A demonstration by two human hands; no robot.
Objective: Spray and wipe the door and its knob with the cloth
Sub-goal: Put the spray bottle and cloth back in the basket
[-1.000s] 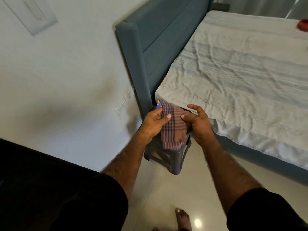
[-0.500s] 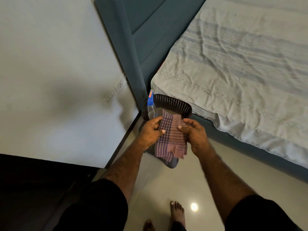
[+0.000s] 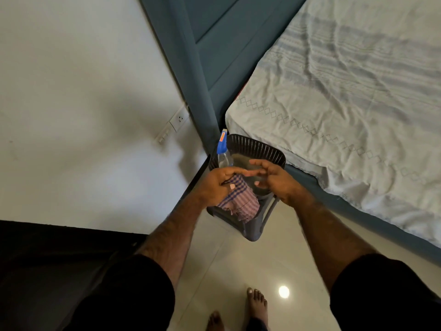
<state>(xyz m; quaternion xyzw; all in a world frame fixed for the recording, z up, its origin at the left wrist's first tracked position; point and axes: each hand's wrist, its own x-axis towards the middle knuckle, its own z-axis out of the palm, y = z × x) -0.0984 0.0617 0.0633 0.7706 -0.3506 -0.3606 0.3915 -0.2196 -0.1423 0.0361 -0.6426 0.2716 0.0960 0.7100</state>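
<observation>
Left hand (image 3: 214, 185) grips the checked cloth (image 3: 239, 201), fingers curled round its top edge, rest of it hanging down over the front of the dark stool (image 3: 256, 220). Right hand (image 3: 274, 179) just beside it, fingers spread and loose, holding nothing. Spray bottle (image 3: 223, 151) with blue head stands upright on the stool's back-left corner, beside the bed (image 3: 346, 103). Door and knob not in view.

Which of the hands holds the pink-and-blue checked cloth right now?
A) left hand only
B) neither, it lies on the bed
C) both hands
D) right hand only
A: the left hand grips the pink-and-blue checked cloth, while the right hand hovers beside it, fingers spread, over the dark plastic stool.
</observation>
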